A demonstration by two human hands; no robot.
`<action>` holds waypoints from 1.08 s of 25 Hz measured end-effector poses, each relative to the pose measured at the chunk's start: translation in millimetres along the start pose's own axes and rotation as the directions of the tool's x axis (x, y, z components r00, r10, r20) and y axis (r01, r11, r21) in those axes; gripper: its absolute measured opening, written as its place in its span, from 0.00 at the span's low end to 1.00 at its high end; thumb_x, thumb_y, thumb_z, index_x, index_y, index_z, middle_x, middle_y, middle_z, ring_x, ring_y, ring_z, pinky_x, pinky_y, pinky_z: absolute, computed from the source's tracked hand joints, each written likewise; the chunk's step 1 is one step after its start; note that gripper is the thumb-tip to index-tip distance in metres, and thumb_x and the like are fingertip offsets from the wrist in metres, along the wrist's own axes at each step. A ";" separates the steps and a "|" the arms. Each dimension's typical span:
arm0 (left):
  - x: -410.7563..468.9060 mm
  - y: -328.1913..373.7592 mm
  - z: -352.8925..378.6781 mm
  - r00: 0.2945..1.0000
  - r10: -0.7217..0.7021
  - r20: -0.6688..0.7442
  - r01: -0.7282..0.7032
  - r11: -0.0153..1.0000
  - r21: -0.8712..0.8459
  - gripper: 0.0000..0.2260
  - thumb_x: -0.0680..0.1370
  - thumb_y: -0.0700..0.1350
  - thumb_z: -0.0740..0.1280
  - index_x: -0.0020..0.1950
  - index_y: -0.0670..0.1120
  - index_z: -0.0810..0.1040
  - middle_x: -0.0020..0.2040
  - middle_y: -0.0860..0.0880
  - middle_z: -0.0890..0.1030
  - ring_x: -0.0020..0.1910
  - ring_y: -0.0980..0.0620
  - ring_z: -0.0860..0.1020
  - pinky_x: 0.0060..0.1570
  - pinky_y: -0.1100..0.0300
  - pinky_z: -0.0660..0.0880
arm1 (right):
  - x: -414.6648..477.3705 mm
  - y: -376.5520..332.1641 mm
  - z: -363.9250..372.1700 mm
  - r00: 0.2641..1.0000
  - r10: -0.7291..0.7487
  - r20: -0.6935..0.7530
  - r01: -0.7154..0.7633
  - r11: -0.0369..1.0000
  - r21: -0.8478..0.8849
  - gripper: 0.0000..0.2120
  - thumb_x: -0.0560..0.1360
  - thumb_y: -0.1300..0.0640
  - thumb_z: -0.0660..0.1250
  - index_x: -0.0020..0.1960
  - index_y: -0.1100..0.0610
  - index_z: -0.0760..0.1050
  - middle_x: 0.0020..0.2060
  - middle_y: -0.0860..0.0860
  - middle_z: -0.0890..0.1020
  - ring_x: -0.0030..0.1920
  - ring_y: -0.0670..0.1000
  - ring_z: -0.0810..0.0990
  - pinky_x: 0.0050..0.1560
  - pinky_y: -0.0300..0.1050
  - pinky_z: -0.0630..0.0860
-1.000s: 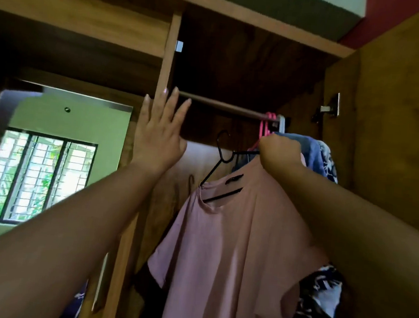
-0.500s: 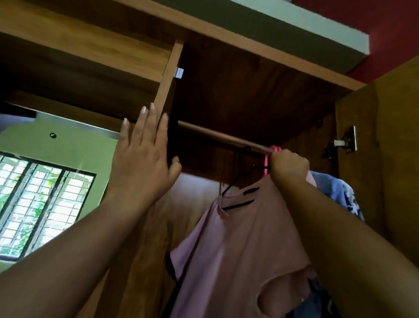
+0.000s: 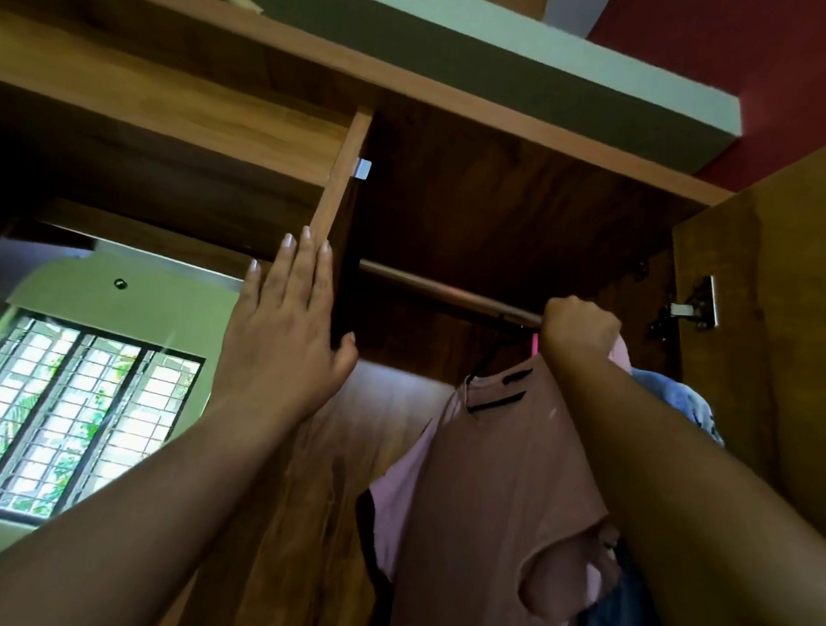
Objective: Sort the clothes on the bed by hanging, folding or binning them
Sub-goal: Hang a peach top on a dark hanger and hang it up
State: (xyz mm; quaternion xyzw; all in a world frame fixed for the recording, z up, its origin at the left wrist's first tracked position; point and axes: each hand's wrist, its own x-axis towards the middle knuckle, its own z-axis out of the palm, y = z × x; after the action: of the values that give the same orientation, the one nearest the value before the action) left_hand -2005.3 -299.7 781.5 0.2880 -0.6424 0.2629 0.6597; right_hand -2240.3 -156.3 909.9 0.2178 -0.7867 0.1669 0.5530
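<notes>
Head view: the right hand [image 3: 579,327] grips the thin black hanger [image 3: 497,402] at the brown wooden rail [image 3: 442,293], the soft pink shirt [image 3: 500,495] hanging just under it. The left hand [image 3: 290,327] rests flat, fingers [image 3: 305,263] straight, left of the rail. This shirt looks nearly hung

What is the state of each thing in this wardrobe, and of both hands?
Pink short-sleeved top: draped on thin black hanger, held high.
Brown wooden wardrobe door: open.
Left hand: fingers straight, flat against wooden divider.
Right hand: fingers curled, grips top's shoulder beside round wooden rail.
</notes>
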 end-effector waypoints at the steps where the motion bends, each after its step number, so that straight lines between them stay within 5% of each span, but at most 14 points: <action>1: 0.4 0.0 -0.1 1.000 -0.001 0.000 0.001 1.000 0.000 0.36 0.79 0.59 0.52 0.78 0.41 0.38 0.78 0.40 0.39 0.77 0.45 0.40 0.75 0.49 0.44 | -0.7 0.9 -2.5 1.000 0.008 -0.007 -0.008 1.000 -0.009 0.07 0.78 0.59 0.62 0.54 0.57 0.77 0.39 0.53 0.74 0.44 0.54 0.78 0.46 0.49 0.73; 12: -1.1 -3.7 3.5 1.000 0.017 -0.005 -0.017 1.000 0.025 0.37 0.79 0.57 0.56 0.78 0.39 0.44 0.78 0.38 0.45 0.78 0.43 0.45 0.74 0.46 0.49 | -38.3 28.4 -28.2 0.997 -0.069 -0.030 0.066 0.993 -0.099 0.10 0.79 0.60 0.58 0.56 0.57 0.76 0.50 0.55 0.80 0.51 0.57 0.79 0.48 0.49 0.70; 16: -2.0 -3.2 3.3 0.999 0.033 -0.013 -0.032 0.999 0.041 0.37 0.79 0.57 0.55 0.78 0.39 0.43 0.78 0.38 0.44 0.78 0.43 0.44 0.74 0.46 0.48 | -56.8 30.7 -9.5 0.980 -0.179 -0.083 0.128 0.899 -0.418 0.16 0.81 0.54 0.54 0.65 0.58 0.70 0.55 0.56 0.78 0.56 0.58 0.76 0.59 0.53 0.71; 20: -3.4 -2.7 3.4 0.999 0.043 -0.010 -0.043 0.998 0.055 0.37 0.78 0.56 0.57 0.78 0.38 0.43 0.78 0.37 0.44 0.77 0.41 0.44 0.74 0.45 0.48 | -78.0 35.2 22.1 0.950 -0.311 0.010 0.243 0.721 -0.649 0.27 0.80 0.49 0.51 0.75 0.62 0.57 0.73 0.63 0.62 0.74 0.63 0.57 0.73 0.61 0.51; 27: -26.0 -4.1 4.3 0.993 0.120 0.011 -0.120 0.990 0.073 0.38 0.77 0.54 0.61 0.78 0.38 0.44 0.78 0.37 0.43 0.77 0.41 0.43 0.74 0.45 0.49 | -149.2 42.6 54.4 0.938 -0.300 0.176 0.345 0.735 -0.584 0.30 0.81 0.50 0.50 0.77 0.60 0.46 0.77 0.61 0.47 0.77 0.61 0.43 0.66 0.65 0.27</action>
State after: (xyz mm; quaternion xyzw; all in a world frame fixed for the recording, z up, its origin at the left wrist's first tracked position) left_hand -2006.2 -305.1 755.4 0.2740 -0.6507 0.3247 0.6294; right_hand -2262.3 -123.9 750.2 0.1677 -0.7674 -0.1998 0.5857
